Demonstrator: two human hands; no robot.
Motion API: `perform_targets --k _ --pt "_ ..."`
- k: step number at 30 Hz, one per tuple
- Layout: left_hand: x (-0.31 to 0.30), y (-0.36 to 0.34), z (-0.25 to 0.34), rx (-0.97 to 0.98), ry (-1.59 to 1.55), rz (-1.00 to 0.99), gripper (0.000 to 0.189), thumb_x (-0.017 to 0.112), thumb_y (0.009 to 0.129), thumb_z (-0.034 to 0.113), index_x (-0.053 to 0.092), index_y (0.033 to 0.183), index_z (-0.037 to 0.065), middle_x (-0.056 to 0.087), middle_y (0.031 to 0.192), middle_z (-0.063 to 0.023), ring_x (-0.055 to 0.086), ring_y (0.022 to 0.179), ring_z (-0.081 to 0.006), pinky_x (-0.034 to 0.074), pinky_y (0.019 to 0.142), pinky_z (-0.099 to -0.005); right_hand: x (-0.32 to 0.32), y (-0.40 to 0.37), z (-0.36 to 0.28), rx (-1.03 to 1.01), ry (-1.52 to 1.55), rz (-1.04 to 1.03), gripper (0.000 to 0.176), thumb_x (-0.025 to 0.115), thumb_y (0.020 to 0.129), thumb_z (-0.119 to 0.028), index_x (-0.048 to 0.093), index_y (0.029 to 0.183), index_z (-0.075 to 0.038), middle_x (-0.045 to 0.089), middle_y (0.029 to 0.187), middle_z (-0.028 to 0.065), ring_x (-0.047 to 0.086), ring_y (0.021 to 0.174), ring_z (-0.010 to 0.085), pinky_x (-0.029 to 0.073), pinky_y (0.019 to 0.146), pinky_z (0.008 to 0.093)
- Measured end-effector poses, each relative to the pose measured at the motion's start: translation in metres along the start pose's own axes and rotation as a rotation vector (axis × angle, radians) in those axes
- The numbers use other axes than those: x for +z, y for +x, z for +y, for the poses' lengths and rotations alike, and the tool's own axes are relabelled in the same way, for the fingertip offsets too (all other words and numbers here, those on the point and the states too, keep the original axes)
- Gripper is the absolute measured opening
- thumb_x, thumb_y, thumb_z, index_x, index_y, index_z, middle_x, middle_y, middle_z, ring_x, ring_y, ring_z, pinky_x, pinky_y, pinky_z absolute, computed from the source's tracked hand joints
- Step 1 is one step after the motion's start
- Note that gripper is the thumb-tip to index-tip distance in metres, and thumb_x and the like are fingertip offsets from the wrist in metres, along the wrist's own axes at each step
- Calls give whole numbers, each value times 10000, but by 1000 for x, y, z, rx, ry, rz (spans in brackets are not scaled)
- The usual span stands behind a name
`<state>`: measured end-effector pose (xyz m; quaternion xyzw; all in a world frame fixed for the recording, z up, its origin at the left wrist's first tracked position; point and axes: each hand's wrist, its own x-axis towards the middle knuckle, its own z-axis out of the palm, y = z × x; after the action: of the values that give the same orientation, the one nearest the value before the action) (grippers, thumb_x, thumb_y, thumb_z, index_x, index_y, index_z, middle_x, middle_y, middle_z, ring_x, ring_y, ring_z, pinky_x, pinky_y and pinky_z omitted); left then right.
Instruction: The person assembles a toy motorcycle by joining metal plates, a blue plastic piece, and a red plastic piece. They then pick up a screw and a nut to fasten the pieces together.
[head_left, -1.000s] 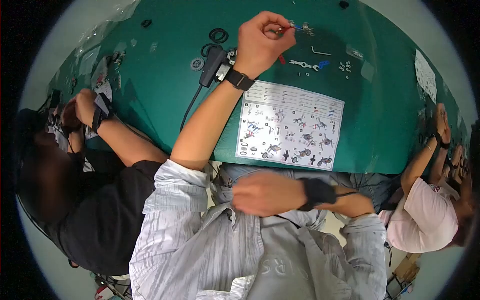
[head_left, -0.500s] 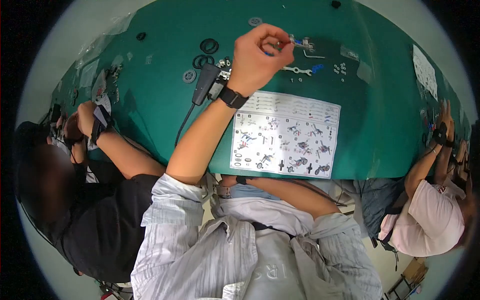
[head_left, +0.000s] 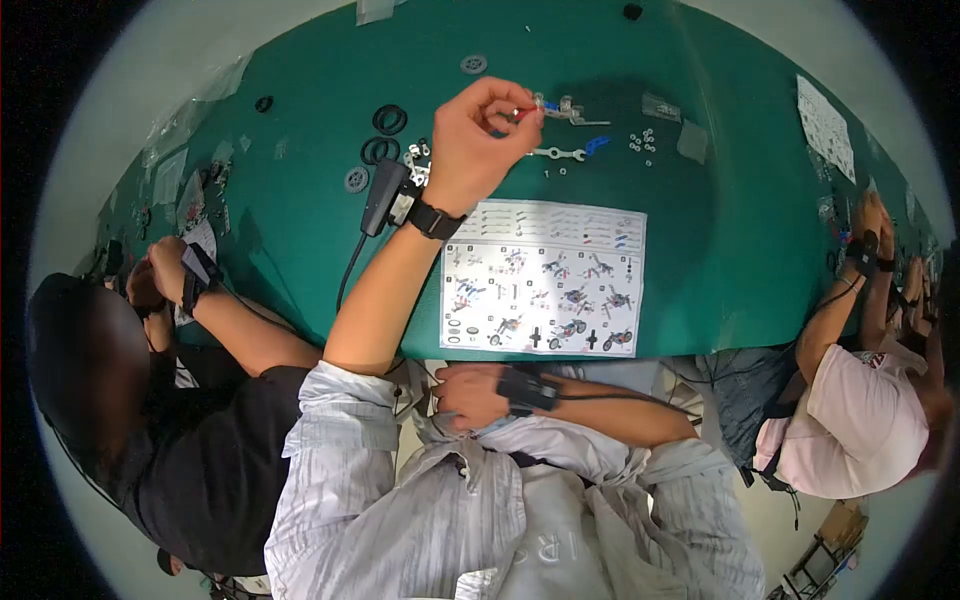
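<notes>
My left hand (head_left: 485, 135) is closed, finger and thumb pinching a small metal model assembly (head_left: 566, 106) with blue and red parts, above the green table. Fingers hide part of that piece. An L-shaped hex key (head_left: 592, 122) lies right beside it, partly overlapped in view. Just below are an open-end wrench (head_left: 562, 154) and a blue connector piece (head_left: 597, 146). To the left of the hand, several silver metal parts (head_left: 416, 160) are partly covered by the wrist device. My right hand (head_left: 470, 393) rests across my lap, fingers stretched out, holding nothing visible.
A printed instruction sheet (head_left: 543, 280) lies near the table's front edge. Black tyres (head_left: 389, 119), grey wheels (head_left: 473, 64), several nuts (head_left: 642, 141) and small plastic bags (head_left: 691, 141) are spread around. A cabled device (head_left: 386, 195) sits on my left wrist. People work on both sides.
The view has shifted, moving table items leftward and slightly down. My right hand, mostly hidden at the table edge before, now shows on my lap. My left hand still holds the model assembly.
</notes>
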<state>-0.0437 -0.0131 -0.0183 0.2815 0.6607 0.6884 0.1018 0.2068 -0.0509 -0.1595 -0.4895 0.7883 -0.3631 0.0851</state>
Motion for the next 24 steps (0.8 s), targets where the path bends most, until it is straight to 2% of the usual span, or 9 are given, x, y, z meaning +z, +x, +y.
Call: perform_targets --k 1,3,4,11,15,16,19,20,24 --pt "-1 2 0 32 20 -2 144 693 900 -27 620 1023 -17 679 995 -73 692 875 -126 535 648 -232 -7 -9 3 -86 87 124 228 620 795 -299 661 755 -78 618 887 101 582 933 277 501 801 400" --pt "1 -1 -5 85 58 -14 144 696 899 -22 620 1022 -15 679 991 -71 687 864 -116 530 640 -233 -18 -15 -7 -23 16 34 233 599 830 -300 648 730 -95 616 901 66 562 992 254 482 838 378" --pt "4 -1 -4 99 6 22 150 732 863 5 637 977 -18 709 913 -68 673 751 -80 536 649 -212 -27 -16 -11 -14 -20 11 226 600 830 -298 643 733 -98 618 890 58 566 983 248 482 829 378" --pt "3 -1 -5 149 -4 38 149 737 863 18 645 979 -2 713 904 -65 684 744 -86 533 637 -212 -27 -25 -15 67 55 -132 199 605 809 -300 644 733 -120 636 904 62 592 957 247 475 798 392" --pt "1 -3 -6 128 73 -16 137 698 899 -22 624 1014 -11 678 1010 -62 685 864 -115 543 654 -220 -19 -37 -1 -34 121 195 206 619 832 -296 648 758 -106 656 822 66 630 923 249 471 830 407" --pt "1 -7 -5 110 65 -12 138 698 897 -24 626 1013 -9 678 1009 -61 685 864 -115 541 661 -218 -11 -38 -6 -35 95 326 305 586 907 -348 626 728 -104 610 747 48 602 913 238 455 895 402" --pt "4 -4 -8 112 31 -4 143 716 884 -6 637 1003 -1 692 969 -59 684 818 -97 525 652 -205 -40 -54 -22 108 101 8 351 584 926 -366 618 698 -101 598 718 43 597 874 237 454 881 407" --pt "5 -4 -13 127 13 4 149 732 875 16 644 994 3 706 928 -59 683 773 -79 515 629 -196 -40 -66 -29 107 42 145 385 587 936 -376 596 661 -107 569 676 47 587 815 240 450 806 384" --pt "10 -7 -12 137 -21 -10 165 756 861 42 650 984 12 715 883 -46 663 717 -42 497 603 -182 -52 -75 -41 136 77 31 324 618 929 -333 589 700 -105 552 725 54 584 806 243 468 829 359"
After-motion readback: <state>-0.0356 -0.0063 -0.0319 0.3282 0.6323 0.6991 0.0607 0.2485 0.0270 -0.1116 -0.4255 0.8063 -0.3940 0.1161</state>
